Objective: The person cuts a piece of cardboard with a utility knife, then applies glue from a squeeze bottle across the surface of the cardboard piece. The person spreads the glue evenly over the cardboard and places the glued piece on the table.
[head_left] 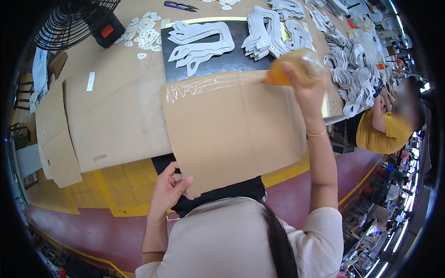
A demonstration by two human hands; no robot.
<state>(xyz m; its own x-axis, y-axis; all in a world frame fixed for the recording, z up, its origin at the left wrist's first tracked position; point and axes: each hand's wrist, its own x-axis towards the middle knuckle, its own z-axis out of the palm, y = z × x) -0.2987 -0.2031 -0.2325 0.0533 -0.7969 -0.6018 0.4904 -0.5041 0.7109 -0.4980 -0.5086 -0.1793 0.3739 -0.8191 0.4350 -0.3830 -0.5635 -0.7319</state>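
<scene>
A tan cardboard sheet (232, 134) overhangs the table's near edge, with shiny clear streaks along its far left edge. At its near left corner, my left hand (174, 185) pinches the board, thumb on top and fingers partly hidden. Over the far right corner, my right hand (303, 90) grips a blurred, amber, see-through rounded object (301, 65). Motion blur hides what exactly it is. Just beyond the board, several pale grey cut-out pieces (206, 39) lie fanned on a black mat (185, 72). A stack of similar pieces (262, 34) is close to my right hand.
A black fan (79, 23) stands at the far left near small white tags (146, 32). Thread snips (181, 6) lie at the back. Bundled grey pieces (354, 65) fill the right side, where a person in yellow (384, 132) sits. Another cardboard flap (58, 139) hangs at left.
</scene>
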